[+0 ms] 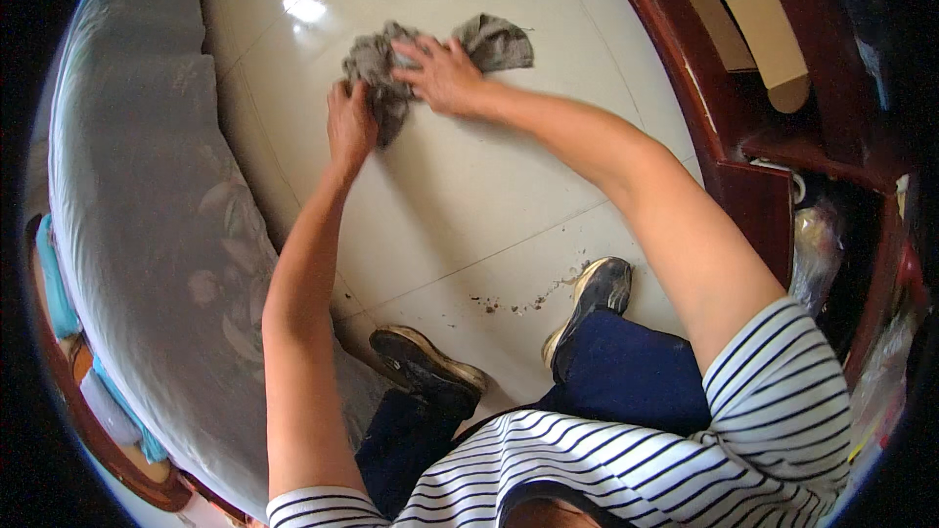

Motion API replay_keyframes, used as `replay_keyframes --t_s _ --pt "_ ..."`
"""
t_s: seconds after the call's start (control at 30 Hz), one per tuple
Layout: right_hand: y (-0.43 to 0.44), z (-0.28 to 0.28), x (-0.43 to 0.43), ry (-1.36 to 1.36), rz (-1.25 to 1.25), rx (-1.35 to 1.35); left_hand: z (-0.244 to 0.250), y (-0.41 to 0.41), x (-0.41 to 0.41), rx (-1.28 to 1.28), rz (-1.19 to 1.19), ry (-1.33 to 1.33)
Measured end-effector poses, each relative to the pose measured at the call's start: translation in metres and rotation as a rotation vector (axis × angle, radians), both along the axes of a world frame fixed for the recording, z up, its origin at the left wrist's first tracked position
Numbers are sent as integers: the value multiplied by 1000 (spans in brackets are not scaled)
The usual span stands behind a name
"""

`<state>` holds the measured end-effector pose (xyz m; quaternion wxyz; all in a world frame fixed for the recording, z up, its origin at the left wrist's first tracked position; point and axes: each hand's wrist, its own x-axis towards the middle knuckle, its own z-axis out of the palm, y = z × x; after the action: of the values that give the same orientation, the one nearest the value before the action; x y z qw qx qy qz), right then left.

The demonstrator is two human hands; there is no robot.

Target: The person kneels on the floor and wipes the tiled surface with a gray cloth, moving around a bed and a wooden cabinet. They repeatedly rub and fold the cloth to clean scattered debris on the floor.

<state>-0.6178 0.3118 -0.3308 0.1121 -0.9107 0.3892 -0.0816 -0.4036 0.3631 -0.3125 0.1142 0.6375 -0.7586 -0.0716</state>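
Observation:
A crumpled grey-brown cloth (378,59) lies bunched on the glossy cream tile floor (469,183), one flap of it spreading out to the right. At its lower left edge, my left hand (352,121) grips a fold between the thumb and curled fingers. My right hand (446,79) bears on the middle of the cloth from above and grasps it, with its fingers somewhat spread and slightly blurred. The underside of the cloth and some fingertips are hidden.
On the left stands a bed with a grey floral cover (161,198). Dark red wooden furniture (763,213) with open compartments lines the right, a cardboard piece (763,22) inside. Dark crumbs (513,306) lie between my left shoe (425,359) and right shoe (598,293).

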Motion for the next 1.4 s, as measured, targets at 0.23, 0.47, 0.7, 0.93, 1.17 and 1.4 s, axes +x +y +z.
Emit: replay_keyframes --t_s 0.23,0.47,0.7,0.93,1.17,1.4 --pt "158 44 -54 -93 506 396 54 191 17 807 -374 115" --pt "93 86 -20 -413 86 399 100 128 30 675 -116 301" --pt "64 46 80 112 66 1 256 46 106 525 -370 -338" --pt "-87 -13 95 -156 -445 -321 306 46 146 503 -262 -220" --pt "-216 -42 158 -106 -492 -435 322 63 135 649 -564 -350" --pt "-178 -32 344 -306 116 -284 335 59 145 777 -499 -220"
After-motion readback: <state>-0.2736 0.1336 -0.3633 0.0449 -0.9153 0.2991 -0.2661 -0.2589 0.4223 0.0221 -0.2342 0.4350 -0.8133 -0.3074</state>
